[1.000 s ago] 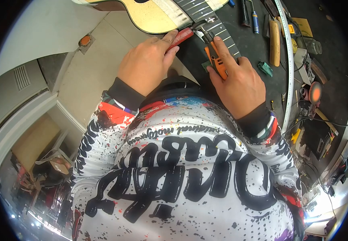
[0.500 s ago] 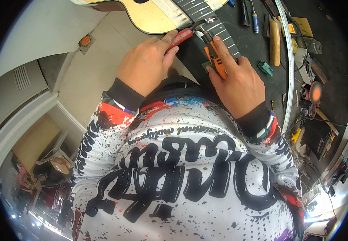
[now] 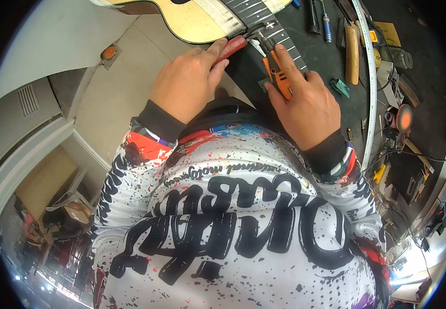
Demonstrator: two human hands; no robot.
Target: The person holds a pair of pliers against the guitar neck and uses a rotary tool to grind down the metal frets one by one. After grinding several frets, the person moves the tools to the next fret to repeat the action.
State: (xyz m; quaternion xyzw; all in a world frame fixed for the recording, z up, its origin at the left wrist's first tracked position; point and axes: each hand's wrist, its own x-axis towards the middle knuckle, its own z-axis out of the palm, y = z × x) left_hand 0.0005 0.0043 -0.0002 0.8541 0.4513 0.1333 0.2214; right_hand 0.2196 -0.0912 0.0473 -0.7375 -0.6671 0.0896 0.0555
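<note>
Head view: left hand [image 3: 187, 85] gripping red-handled pliers [image 3: 232, 48], right hand [image 3: 305, 105] orange-handled tool [image 3: 277, 77]; shirt lettering [image 3: 233, 216] seemingly unreadable.

Even, fairly bright light falls across the scene, and the hands cast only soft shadows on the dark workbench [image 3: 331, 56]. The fisheye lens bends everything toward a black circular rim. Glare blows out the lower right edge, and detail there and at the lower left smears into blur. The centre is sharp.
</note>
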